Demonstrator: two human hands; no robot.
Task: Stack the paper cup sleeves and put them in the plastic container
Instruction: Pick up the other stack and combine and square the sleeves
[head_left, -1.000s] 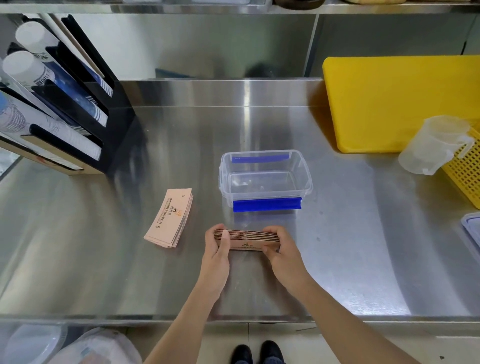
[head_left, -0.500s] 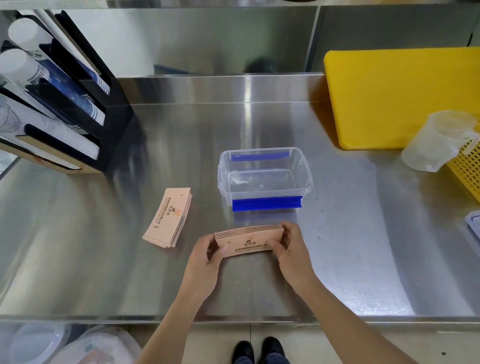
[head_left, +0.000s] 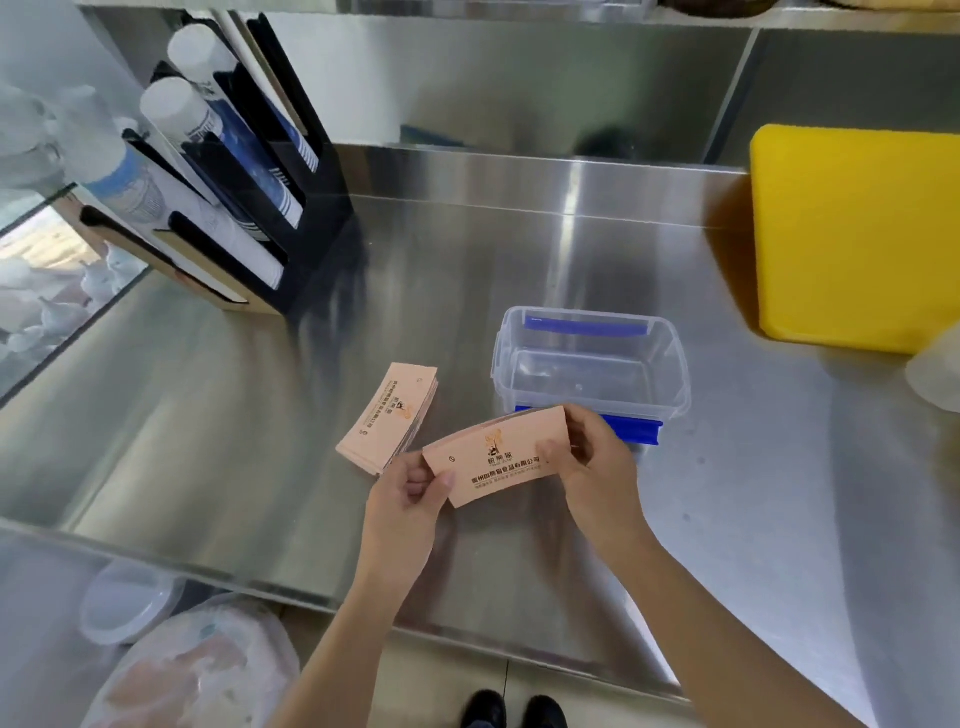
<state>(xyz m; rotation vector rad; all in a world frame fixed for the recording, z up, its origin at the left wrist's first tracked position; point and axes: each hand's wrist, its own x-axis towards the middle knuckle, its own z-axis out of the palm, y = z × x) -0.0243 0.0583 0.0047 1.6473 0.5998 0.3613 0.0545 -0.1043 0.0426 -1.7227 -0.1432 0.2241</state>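
I hold a stack of flat pink cup sleeves (head_left: 498, 457) above the steel counter, printed face up. My left hand (head_left: 415, 488) grips its left end and my right hand (head_left: 592, 457) grips its right end. A second stack of pink sleeves (head_left: 387, 415) lies flat on the counter just left of the held one. The clear plastic container (head_left: 675, 374) with blue clips stands open and empty right behind my right hand; the held stack covers part of its front clip.
A black rack of paper cups (head_left: 228, 171) stands at the back left. A yellow cutting board (head_left: 857, 239) leans at the back right, with a translucent jug (head_left: 937, 371) at the right edge. Below the counter's front edge are a bagged bundle (head_left: 197, 670) and my shoes (head_left: 514, 712).
The held stack went from standing on edge on the counter to lifted and turned face up. The view has shifted left, so the container sits further right.
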